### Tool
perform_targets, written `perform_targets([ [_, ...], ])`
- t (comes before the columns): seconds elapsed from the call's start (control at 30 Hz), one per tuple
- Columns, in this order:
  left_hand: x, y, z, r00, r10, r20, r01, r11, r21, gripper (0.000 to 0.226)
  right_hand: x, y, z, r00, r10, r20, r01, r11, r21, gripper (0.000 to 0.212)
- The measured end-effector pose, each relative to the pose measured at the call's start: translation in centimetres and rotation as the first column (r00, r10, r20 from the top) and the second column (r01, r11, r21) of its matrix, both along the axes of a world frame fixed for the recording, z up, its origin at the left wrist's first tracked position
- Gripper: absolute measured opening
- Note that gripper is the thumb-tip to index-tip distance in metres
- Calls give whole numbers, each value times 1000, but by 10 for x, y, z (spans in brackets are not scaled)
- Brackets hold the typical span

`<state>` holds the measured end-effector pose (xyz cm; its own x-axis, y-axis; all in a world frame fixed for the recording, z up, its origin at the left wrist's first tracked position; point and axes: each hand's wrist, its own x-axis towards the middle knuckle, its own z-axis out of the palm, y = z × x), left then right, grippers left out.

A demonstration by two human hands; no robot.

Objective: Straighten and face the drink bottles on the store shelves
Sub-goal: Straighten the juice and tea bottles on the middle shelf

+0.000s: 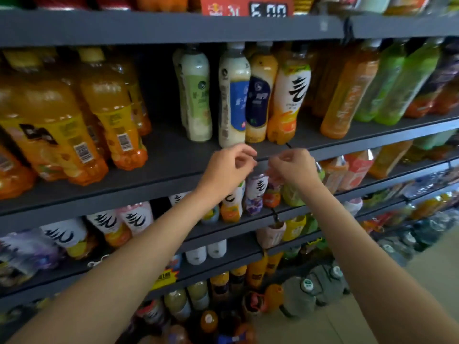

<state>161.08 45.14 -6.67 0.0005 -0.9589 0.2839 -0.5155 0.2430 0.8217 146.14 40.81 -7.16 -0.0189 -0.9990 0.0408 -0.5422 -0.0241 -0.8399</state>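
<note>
- The left hand point(229, 163) is raised in front of the edge of the grey shelf point(159, 167), its fingers loosely curled with thumb and fingertips close together; it holds no bottle, and whether anything small sits in the pinch cannot be told.
- The right hand point(290, 165) is just beside it, a narrow gap between them, fingers also curled inward; it grips no bottle either.
- Both hands are just below the foot of the blue-label milky bottle point(234, 95), which stands at the shelf's front lip, apart from the fingertips.
- To its left stands the green-label milky bottle point(196, 95), set a little further back, with a dark gap between the two.
- To its right, close together, stand the dark-blue-label bottle point(260, 95) and the white-label orange bottle point(290, 98), the latter leaning slightly right.
- Further right, a tall orange tea bottle point(347, 93) and green bottles point(402, 80) tilt in the wide lens.
- At the far left of the same shelf, large orange juice bottles point(74, 125) stand in a cluster, some with barcodes turned outward.
- Behind the hands, on the shelf below, small white-label bottles point(255, 192) line up; more drinks fill the lower shelves.
- A red price sign point(246, 7) sits on the top shelf.
</note>
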Motion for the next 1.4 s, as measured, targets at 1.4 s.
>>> perform_targets([
  [1.4, 24, 94, -58, 849, 373, 375, -460, 871, 174, 81, 34, 25, 31, 471, 793, -386, -869, 493, -47, 75],
])
